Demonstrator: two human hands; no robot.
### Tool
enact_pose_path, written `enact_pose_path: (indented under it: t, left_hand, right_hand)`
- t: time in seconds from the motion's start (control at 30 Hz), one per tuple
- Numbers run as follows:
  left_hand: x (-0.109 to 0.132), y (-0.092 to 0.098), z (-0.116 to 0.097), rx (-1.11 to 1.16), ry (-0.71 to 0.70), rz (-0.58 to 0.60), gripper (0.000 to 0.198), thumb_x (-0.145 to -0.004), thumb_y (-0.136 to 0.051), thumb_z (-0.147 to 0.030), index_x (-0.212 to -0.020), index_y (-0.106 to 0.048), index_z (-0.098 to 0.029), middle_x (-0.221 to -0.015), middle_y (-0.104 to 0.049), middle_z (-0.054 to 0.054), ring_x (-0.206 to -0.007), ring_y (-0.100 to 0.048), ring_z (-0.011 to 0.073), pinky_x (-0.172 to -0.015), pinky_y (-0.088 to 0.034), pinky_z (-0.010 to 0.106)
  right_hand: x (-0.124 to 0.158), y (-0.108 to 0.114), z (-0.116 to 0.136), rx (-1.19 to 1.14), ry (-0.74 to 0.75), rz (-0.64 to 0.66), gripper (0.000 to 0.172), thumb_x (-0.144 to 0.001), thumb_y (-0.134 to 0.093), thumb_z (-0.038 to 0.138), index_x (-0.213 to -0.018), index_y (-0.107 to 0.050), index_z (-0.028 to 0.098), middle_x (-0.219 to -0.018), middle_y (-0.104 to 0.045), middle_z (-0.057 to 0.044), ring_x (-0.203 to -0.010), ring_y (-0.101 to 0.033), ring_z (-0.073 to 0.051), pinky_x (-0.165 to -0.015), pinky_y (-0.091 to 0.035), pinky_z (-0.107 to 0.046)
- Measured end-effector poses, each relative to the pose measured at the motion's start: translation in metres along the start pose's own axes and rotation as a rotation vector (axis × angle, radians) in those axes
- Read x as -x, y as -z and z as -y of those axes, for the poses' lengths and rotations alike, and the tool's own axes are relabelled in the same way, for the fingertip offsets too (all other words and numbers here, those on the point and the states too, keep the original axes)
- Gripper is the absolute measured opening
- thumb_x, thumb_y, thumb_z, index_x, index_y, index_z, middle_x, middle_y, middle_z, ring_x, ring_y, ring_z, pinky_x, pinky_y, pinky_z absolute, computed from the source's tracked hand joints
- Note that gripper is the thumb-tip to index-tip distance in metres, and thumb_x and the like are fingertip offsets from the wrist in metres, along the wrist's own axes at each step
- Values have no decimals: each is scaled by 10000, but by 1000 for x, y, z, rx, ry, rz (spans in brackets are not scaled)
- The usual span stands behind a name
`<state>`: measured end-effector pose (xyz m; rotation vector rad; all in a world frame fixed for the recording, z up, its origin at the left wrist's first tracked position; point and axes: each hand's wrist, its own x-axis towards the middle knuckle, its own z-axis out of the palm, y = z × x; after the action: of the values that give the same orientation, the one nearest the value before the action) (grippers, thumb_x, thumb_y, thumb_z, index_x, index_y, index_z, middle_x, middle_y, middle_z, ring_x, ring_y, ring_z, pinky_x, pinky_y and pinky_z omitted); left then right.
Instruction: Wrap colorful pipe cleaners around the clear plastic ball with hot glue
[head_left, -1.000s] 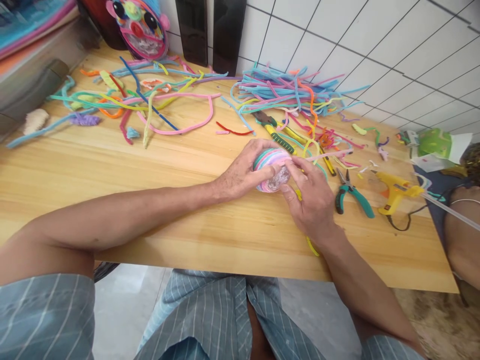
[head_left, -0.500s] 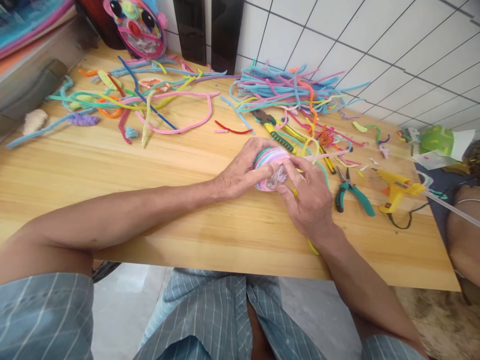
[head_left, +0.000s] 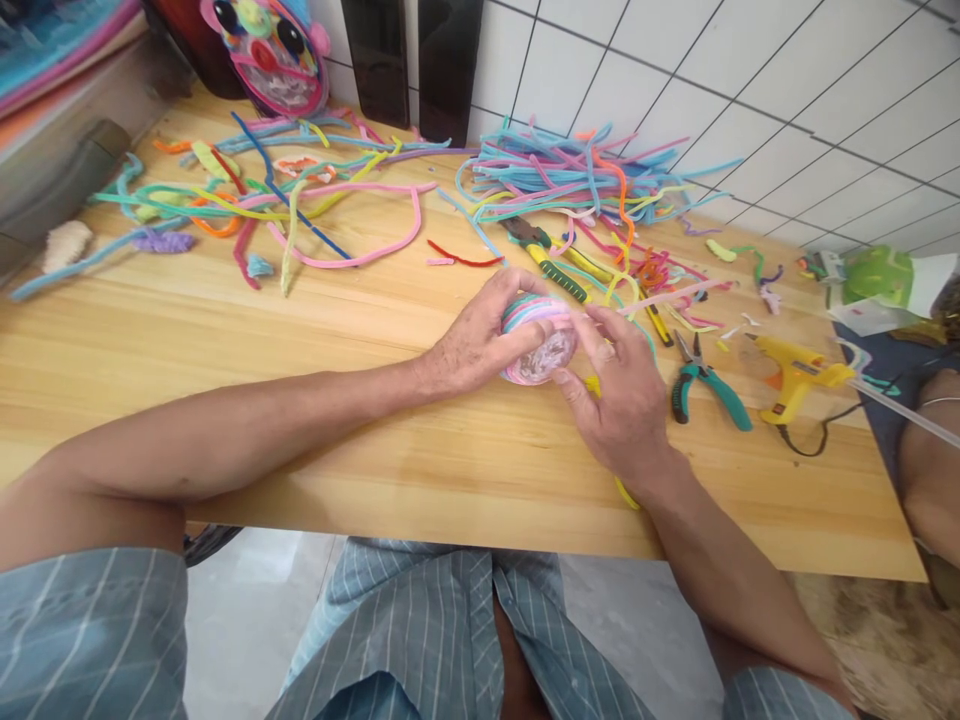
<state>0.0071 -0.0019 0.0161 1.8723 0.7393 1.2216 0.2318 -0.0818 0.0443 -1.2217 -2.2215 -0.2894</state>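
The wooden table (head_left: 337,450) spreads beneath my forearms, and the piece I am working on is above its middle, between my hands; I cannot tell whether its underside touches the wood. Along the back lies a thick bundle of fuzzy stems (head_left: 570,175), well apart from my fingers. A figure with big dark eyes (head_left: 274,55) stands at the back left. My left hand (head_left: 480,335) is wrapped around the piece, its thumb lying across the front. My right hand (head_left: 622,395) is half curled, fingertips at the opposite edge; I cannot tell whether they pinch the piece or a strand. To the right sit the yellow glue gun (head_left: 802,375) and, nearer, the teal pliers (head_left: 727,397). Green-and-yellow pliers (head_left: 562,280) lie just beyond my fingers, crowding that side. The round piece (head_left: 556,350), banded in pastel with a clear, crinkled face, should be light, with a soft fuzzy wrap and a clear part that may dent or slip. I judge the banded rim the best hold, cupped gently. A pink strand (head_left: 675,297) runs out past my right fingers over the clutter, where it could snag. A yellow strip (head_left: 626,493) shows beside my right wrist.
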Motion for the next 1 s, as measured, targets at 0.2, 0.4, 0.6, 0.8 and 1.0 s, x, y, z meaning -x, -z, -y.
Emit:
enact_pose_path:
  t: [0.2, 0.4, 0.6, 0.8, 1.0]
  left_hand:
    - [3, -2, -2, 13, 54, -43, 328, -1050, -642, -517, -1229, -570, -251, -1258, -685, 82, -1195, -675, 265, -1123, -585, 453]
    - [7, -6, 3, 40, 78, -85, 379, -1057, -604, -573, -1254, -564, -252, -1280, -677, 86, -1191, -674, 267, -1113, -587, 454]
    - [8, -6, 5, -70, 20, -69, 499, -1104, -557, -584, -1439, -604, -218, -1456, -685, 124, -1420, -620, 300, -1275, -499, 485]
    - [10, -6, 2, -78, -41, -58, 538, -1127, -535, -651, -1431, -645, -221, -1441, -707, 127, -1412, -632, 295, -1282, -503, 471]
    - [10, -3, -1, 4, 8, -15, 557, -1160, -441, -643, -1448, -610, -198, -1486, -707, 134, -1428, -650, 273, -1283, -515, 446]
  right_hand:
    - [-1, 1, 1, 29, 6, -47, 568, -1124, -648, 380, -1666, -555, 237, -1538, -754, -176, -1419, -737, -342, -1219, -596, -541]
    - [-1, -3, 2, 2, 18, -5, 552, -1124, -646, 396, -1647, -580, 232, -1489, -780, -173, -1369, -762, -341, -1177, -615, -550]
    - [-2, -2, 0, -52, 11, -7, 530, -1122, -650, 377, -1628, -598, 228, -1485, -772, -174, -1378, -747, -335, -1190, -607, -555]
    - [-3, 0, -2, -109, -58, 32, 511, -1120, -641, 388, -1614, -620, 260, -1497, -761, -151, -1403, -724, -334, -1193, -611, -549]
    - [-3, -4, -2, -115, -33, -21, 490, -1121, -652, 384, -1588, -627, 239, -1466, -757, -164, -1373, -728, -321, -1173, -624, -530]
